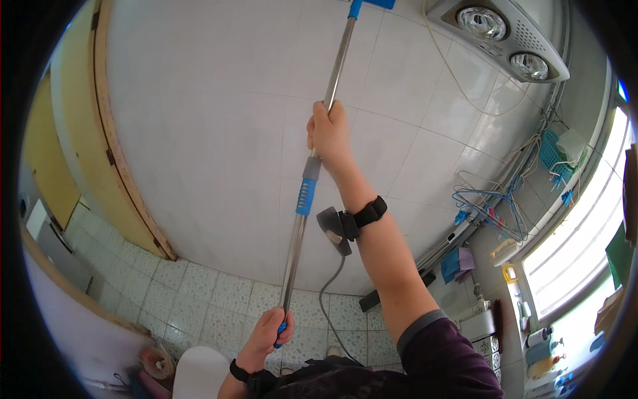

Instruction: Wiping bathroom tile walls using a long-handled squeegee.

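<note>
A long telescopic pole of shiny metal rises from low left of the middle to the upper edge. Its blue head is cut off by the picture's edge, so its kind and whether it touches the wall cannot be told. My right hand is wrapped round the upper shaft, above the grey and blue locking collar. Lower down, my left hand grips the pole near its blue end. A black strap circles each wrist; a dark device with a cable sits at the right one.
White tiled wall stands before me. A two-lamp heater with a dangling cord is at upper right. Hangers, a turquoise basket and sill bottles line the right. A yellow door and white toilet lid are left.
</note>
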Tool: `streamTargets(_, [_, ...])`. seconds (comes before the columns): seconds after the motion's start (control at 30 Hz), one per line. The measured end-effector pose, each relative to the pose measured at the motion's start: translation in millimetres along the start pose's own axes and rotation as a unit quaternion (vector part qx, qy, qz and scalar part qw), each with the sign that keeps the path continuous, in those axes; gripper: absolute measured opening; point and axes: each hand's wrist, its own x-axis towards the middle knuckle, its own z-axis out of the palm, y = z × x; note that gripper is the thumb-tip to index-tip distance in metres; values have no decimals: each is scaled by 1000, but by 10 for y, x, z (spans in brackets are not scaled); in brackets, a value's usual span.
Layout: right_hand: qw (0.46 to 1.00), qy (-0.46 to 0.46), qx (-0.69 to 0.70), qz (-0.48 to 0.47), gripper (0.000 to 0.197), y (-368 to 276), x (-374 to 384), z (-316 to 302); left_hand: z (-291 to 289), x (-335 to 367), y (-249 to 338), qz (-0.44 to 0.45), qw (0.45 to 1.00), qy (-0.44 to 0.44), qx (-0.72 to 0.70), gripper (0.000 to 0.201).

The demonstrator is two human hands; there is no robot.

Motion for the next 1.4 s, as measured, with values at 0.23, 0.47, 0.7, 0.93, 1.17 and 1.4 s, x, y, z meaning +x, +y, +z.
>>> streamTargets(0.23, [994, -92, 51, 15, 31, 87, -97, -251, -37, -4, -66, -13, 1000, -5, -10, 42])
streamTargets(0.47, [790, -1, 610, 64, 50, 1008, -640, -1006, 50, 29, -40, 2, 1000, 14, -26, 45])
streamTargets(0.7, [670, 92, 729, 104, 53, 1369, -884, -1190, 79, 174, -120, 28, 999, -38, -15, 45])
streamTargets(0.93, [711, 93, 687, 115, 55, 1622, -931, -1184, 172, 193, -168, 20, 1000, -9, -21, 48])
streamTargets(1.17, [717, 62, 686, 105, 57, 1694, -918, -1190, 242, 247, -192, 19, 1000, -11, -1, 50])
streamTargets(1.4, [717, 67, 682, 126, 57, 1724, -956, -1198, 268, 284, -253, 26, 999, -20, -15, 51])
